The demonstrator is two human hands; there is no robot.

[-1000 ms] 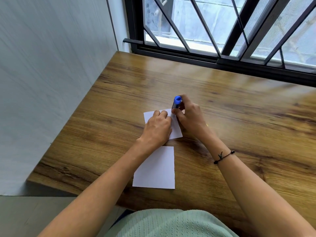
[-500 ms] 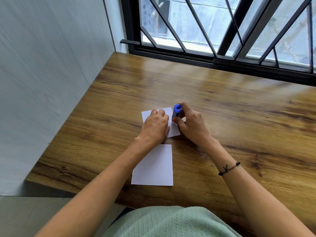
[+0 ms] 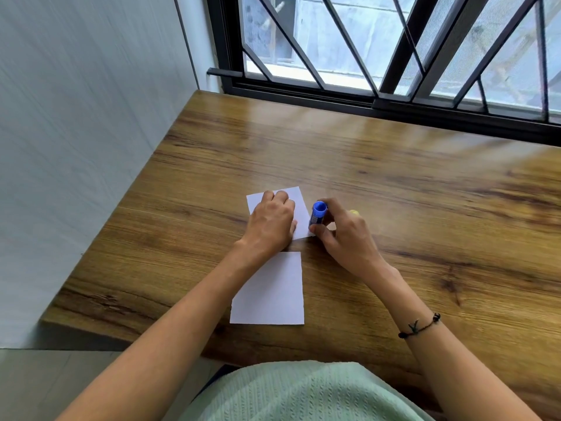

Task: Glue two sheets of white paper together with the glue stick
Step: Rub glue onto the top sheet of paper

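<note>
Two white paper sheets lie on the wooden table (image 3: 394, 189). On the far sheet (image 3: 299, 205) rests my left hand (image 3: 271, 223), its bent fingers pressing the sheet down. My right hand (image 3: 343, 235) grips a blue glue stick (image 3: 317, 215), held upright with its lower end at the right edge of the far sheet, near that sheet's near right corner. The near sheet (image 3: 273, 293) lies flat and untouched, partly under my left forearm. A small yellow thing (image 3: 353, 212) peeks out behind my right hand; what it is cannot be told.
A pale wall (image 3: 85, 147) runs along the table's left side. A black-framed barred window (image 3: 394, 71) closes off the far edge. The table's near edge is at my body, with floor visible at the lower left.
My right hand has drawn the glue stick from the far sheet's far edge toward me along its right side. My left hand stays on the sheet.
</note>
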